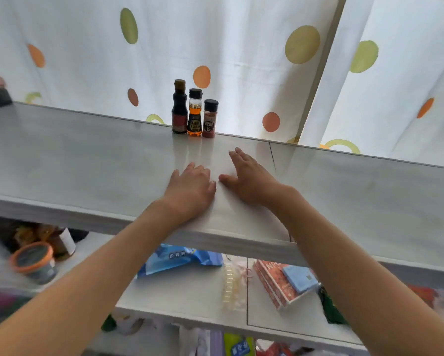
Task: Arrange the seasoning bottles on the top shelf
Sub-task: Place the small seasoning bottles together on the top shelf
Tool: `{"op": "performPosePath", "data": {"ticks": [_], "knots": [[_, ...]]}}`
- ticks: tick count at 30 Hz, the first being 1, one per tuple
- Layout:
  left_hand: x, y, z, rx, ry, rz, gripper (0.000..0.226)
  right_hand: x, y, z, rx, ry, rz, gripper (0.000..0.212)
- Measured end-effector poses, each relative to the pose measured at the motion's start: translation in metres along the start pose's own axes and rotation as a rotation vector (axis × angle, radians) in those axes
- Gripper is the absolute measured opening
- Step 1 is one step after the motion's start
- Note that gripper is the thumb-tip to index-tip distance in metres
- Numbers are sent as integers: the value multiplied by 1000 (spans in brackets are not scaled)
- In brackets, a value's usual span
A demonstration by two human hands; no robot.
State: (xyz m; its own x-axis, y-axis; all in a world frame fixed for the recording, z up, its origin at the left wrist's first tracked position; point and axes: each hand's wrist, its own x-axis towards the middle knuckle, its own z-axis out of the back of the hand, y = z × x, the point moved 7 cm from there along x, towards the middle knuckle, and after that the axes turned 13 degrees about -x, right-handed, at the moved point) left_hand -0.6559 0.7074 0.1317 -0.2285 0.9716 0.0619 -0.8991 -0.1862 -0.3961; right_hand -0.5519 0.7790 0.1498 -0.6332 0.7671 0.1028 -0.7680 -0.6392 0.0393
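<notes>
Three seasoning bottles stand upright in a tight row at the back edge of the white top shelf: a dark soy-sauce bottle on the left, an amber oil bottle in the middle, and a red chili-powder shaker on the right. My left hand lies flat on the shelf in front of them, fingers straight. My right hand rests palm down beside it, fingers stretched toward the shaker. Neither hand holds or touches a bottle.
A dotted white curtain hangs right behind the shelf. On the lower shelf lie a blue packet, a red box with a blue card, a clear plastic item and an orange-rimmed jar.
</notes>
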Motion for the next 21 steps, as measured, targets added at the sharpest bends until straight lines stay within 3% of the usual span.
{"op": "performPosePath", "data": {"ticks": [12,21], "knots": [[-166,-96,-38,14,-366,27,52,-156,3,9,27,-192,290,57],[-312,-69,-92,-148,-497,179,57,-286,56,-40,245,-339,556,48]]}}
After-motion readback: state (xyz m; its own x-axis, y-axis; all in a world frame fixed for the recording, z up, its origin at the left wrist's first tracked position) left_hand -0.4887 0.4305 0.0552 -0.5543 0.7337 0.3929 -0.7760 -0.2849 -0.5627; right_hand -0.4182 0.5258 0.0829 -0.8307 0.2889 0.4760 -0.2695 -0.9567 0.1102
